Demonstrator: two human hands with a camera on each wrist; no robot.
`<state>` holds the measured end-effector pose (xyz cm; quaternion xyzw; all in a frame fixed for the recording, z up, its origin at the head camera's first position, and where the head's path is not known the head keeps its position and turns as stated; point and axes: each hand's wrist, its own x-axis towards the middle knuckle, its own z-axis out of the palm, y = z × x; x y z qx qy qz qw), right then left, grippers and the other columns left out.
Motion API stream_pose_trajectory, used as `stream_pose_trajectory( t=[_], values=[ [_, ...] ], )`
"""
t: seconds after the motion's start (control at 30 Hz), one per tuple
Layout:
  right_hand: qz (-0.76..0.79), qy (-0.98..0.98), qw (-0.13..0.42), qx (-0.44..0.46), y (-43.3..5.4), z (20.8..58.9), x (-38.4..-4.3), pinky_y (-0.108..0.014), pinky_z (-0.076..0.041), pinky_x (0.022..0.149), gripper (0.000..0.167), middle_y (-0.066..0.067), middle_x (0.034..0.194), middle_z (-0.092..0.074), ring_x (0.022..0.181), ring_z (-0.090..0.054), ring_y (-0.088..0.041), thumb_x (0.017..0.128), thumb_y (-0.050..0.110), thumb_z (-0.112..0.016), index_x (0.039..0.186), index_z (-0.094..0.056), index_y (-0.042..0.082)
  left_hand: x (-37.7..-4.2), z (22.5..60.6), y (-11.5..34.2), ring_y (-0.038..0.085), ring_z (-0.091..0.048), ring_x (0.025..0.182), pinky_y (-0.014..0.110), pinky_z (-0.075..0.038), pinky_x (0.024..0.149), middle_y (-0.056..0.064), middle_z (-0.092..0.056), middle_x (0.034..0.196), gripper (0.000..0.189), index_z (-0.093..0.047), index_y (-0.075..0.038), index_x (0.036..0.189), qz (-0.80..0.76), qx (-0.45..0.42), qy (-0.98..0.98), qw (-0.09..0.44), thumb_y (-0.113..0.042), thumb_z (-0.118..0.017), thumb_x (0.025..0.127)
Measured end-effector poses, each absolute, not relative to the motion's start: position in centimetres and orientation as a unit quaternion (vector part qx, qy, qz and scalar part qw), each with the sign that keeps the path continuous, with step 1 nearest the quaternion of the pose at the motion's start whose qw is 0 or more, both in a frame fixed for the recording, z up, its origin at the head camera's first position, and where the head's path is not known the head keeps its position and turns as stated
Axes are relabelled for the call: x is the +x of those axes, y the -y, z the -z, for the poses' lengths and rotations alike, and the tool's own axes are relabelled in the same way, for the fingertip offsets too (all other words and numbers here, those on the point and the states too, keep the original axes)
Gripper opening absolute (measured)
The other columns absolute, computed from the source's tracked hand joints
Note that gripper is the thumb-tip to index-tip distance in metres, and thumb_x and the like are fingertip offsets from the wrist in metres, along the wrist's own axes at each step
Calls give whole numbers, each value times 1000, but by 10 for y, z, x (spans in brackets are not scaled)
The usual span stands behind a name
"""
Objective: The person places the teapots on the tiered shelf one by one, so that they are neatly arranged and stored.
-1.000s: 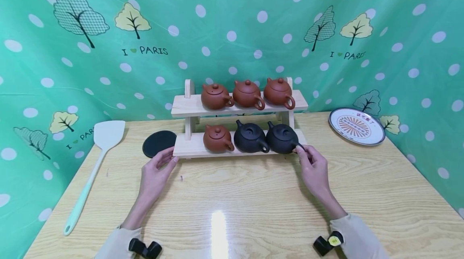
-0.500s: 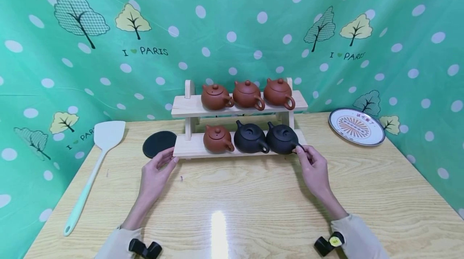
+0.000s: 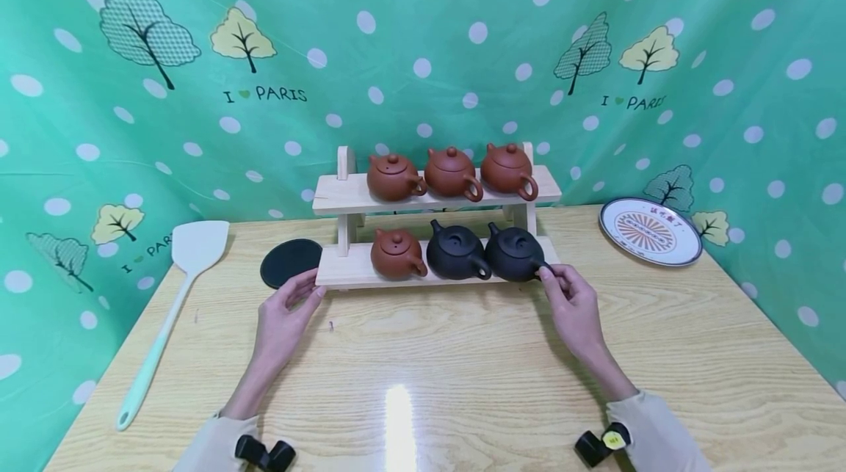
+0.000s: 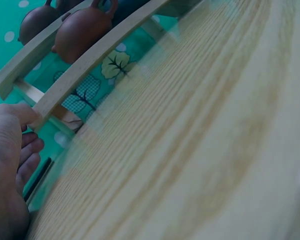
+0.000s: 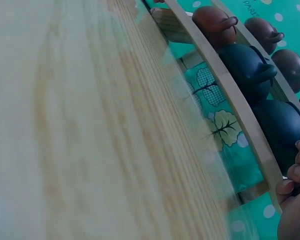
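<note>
A two-tier wooden rack point(image 3: 337, 279) stands at the back middle of the table. Three brown teapots point(image 3: 451, 172) sit on its upper shelf. The lower shelf bears one brown teapot point(image 3: 395, 253) and two black teapots, the middle one point(image 3: 454, 250) and the right one point(image 3: 512, 253), handles towards the right front. My left hand point(image 3: 286, 318) holds the left end of the lower shelf, thumb at the front corner; in the left wrist view its fingers point(image 4: 31, 150) curl beneath. My right hand point(image 3: 573, 310) pinches the handle of the right black teapot, with its other fingers near the shelf end point(image 5: 276, 192).
A white spatula point(image 3: 198, 246) with a mint handle lies at the left. Near my left fingers is a round black mat point(image 3: 291, 260). A patterned white plate point(image 3: 651, 231) is at the back right. A green dotted curtain point(image 3: 423, 39) hangs behind the wooden table point(image 3: 463, 354).
</note>
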<state>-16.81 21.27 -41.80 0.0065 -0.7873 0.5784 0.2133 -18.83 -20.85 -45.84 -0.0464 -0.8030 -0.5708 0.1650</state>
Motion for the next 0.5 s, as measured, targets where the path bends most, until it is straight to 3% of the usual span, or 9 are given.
stream_pose_trajectory(
  t=[0.27, 0.5],
  values=[
    [-581, 787, 206, 20, -227, 432, -174, -24, -29, 45, 17, 1, 67, -53, 55, -37, -6, 107, 8, -59, 112, -65, -7, -189, 459, 209, 18, -65, 115, 11, -49, 95, 18, -68, 130, 38, -66, 0, 135, 566, -49, 807, 165, -14, -72, 100],
    [-564, 798, 211, 26, -243, 433, -169, -25, -33, 45, 22, -1, 68, -50, 56, -41, -10, 109, 13, -55, 117, -64, -6, -188, 459, 210, 28, -63, 122, 12, -44, 101, 14, -68, 133, 38, -66, -2, 135, 569, -39, 802, 176, -18, -71, 101]
  ],
)
